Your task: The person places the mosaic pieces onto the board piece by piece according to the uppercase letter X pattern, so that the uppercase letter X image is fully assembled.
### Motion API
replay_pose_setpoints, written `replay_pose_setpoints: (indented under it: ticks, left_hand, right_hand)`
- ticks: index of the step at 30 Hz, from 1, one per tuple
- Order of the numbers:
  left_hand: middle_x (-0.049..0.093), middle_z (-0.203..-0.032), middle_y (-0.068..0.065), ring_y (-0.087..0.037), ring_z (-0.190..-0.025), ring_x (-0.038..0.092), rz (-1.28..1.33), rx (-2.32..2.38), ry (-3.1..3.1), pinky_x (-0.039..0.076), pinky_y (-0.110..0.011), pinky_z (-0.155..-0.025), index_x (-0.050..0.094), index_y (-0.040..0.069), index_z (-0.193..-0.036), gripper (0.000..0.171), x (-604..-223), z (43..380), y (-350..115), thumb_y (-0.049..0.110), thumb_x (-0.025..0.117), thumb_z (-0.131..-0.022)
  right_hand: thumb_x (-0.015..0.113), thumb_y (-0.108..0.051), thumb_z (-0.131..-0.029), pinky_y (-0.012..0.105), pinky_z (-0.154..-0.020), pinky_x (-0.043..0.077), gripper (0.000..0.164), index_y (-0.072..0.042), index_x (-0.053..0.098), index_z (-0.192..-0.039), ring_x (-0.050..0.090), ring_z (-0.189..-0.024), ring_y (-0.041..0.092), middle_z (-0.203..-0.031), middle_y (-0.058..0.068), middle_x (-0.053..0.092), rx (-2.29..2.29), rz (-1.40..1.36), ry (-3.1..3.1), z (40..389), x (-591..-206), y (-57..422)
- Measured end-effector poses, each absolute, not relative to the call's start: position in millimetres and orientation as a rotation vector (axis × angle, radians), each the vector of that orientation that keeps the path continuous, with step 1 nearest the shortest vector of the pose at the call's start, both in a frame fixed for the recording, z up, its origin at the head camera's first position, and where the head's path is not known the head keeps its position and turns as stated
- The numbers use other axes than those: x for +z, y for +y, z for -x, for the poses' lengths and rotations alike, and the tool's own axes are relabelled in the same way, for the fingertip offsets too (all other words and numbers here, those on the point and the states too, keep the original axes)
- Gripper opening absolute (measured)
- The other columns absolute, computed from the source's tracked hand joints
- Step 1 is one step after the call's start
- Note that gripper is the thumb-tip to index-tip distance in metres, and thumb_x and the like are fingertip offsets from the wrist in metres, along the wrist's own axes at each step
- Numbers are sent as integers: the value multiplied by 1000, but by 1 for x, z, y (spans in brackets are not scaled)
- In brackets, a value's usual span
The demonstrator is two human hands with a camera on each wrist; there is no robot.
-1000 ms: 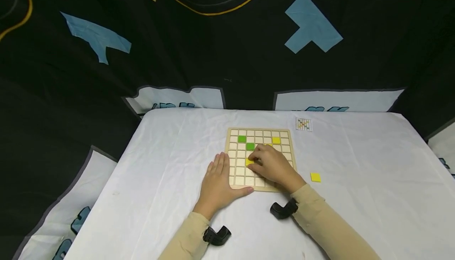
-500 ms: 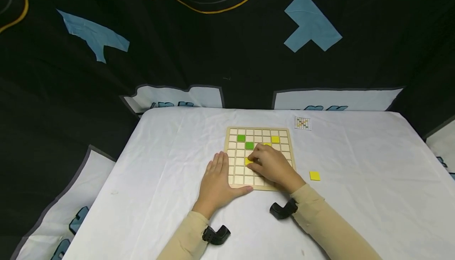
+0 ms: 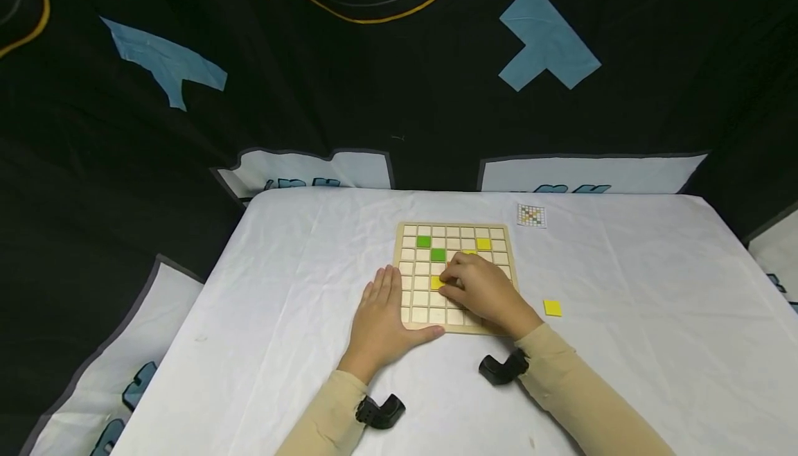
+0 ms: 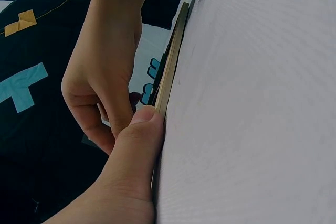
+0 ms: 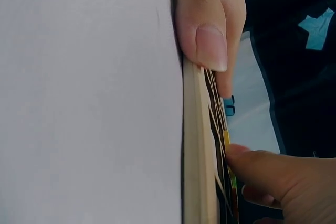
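Note:
A square wooden grid board [image 3: 419, 301] lies on the white table. My left hand [image 3: 380, 328] rests along its left side with straight fingers, its thumb [image 5: 207, 40] on the front edge. Over the board's middle, my right hand [image 3: 480, 288] has curled fingers, with thumb and fingertip at the right edge of a yellow tile [image 3: 436, 282]. That tile lies in a grid cell; the right wrist view shows the thumb touching the yellow tile [image 5: 227, 137]. Two green tiles [image 3: 438, 255] and another yellow tile [image 3: 483, 243] occupy farther cells. The right hand hides several cells.
One loose yellow tile [image 3: 552, 308] lies right of the board. Behind it, a small printed pattern card [image 3: 532, 216] lies near the table's far edge. A black cloth backdrop [image 3: 399, 95] with blue and yellow shapes hangs beyond the white tablecloth [image 3: 299, 269].
My right hand has shifted slightly right, so more of the yellow tile under its fingertips shows. The left hand stays in place on the board.

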State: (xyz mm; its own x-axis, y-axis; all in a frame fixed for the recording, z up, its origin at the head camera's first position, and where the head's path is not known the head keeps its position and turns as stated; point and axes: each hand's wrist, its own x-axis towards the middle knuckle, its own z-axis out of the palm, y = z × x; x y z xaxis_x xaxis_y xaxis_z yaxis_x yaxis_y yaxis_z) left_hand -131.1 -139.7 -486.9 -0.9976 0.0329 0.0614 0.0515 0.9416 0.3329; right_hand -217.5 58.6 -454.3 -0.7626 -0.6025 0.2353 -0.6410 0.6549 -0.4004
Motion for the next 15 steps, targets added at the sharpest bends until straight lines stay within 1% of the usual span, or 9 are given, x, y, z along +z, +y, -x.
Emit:
replay_pose_setpoints:
  ticks: [6, 10, 12, 15]
  left_hand:
    - [13, -167, -14, -27, -156, 8, 56, -539, -3036, 12, -43, -127, 13, 1, -158, 134, -486, 131, -140, 94, 50, -68]
    - [13, -167, -14, -27, -156, 9, 44, -575, -3032, 13, -44, -127, 14, 2, -158, 134, -485, 129, -138, 92, 52, -68]
    - [14, -167, -14, -27, -156, 9, 39, -577, -3027, 13, -44, -127, 14, 2, -158, 133, -485, 129, -138, 92, 54, -68]
    - [14, -167, -14, -27, -156, 10, 44, -581, -3021, 13, -44, -127, 15, 2, -158, 133, -485, 129, -137, 91, 54, -68]
  right_hand:
    - [76, -35, -87, 26, -70, 50, 18, -19, 77, -96, 54, -77, 6, -91, -8, 63, 715, -997, -2794, 217, -452, 69]
    - [76, -35, -88, 28, -71, 50, 22, -18, 77, -102, 54, -79, 8, -94, -6, 64, 690, -977, -2804, 215, -451, 81]
    - [77, -34, -87, 27, -70, 49, 26, -17, 76, -106, 53, -78, 9, -94, -6, 64, 687, -966, -2806, 215, -449, 88]
    - [78, -32, -86, 25, -68, 47, 28, -15, 76, -108, 52, -76, 9, -93, -5, 64, 698, -944, -2813, 214, -446, 100]
